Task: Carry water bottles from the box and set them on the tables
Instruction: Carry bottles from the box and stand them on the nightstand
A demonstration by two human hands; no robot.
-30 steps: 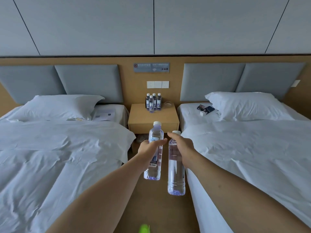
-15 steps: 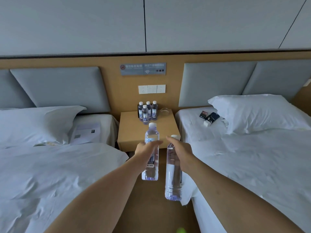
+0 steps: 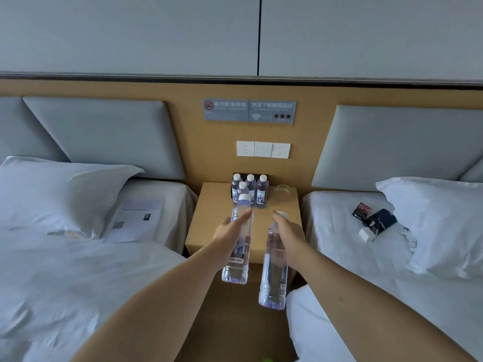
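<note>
Two white-sheeted beds flank a small wooden bedside counter (image 3: pixel 209 226) set against a tan wall panel with sockets and a grey sign. Four small water bottles (image 3: pixel 250 189) already stand clustered at the counter's back edge, just left of centre, with a clear glass dish (image 3: pixel 282 193) beside them toward the back right corner. Two bare arms reach forward over the gap between the beds. The left hand (image 3: pixel 229 232) has its fingers wrapped round the upper part of a clear bottle (image 3: pixel 236 265), and the right hand (image 3: pixel 287 235) grips a second clear bottle (image 3: pixel 273 278) near its neck; both bottles hang roughly upright in the air near the counter's front edge, not yet touching it. Holding them high by the neck probably leaves the bases free to be set straight down on the bare front half. Each bottle is slim, transparent, white-capped, faintly violet at the base, and looks full; the left one shows a printed label. Papers (image 3: pixel 133 220) lie on the left bed, and small dark items (image 3: pixel 376 222) on the right.
</note>
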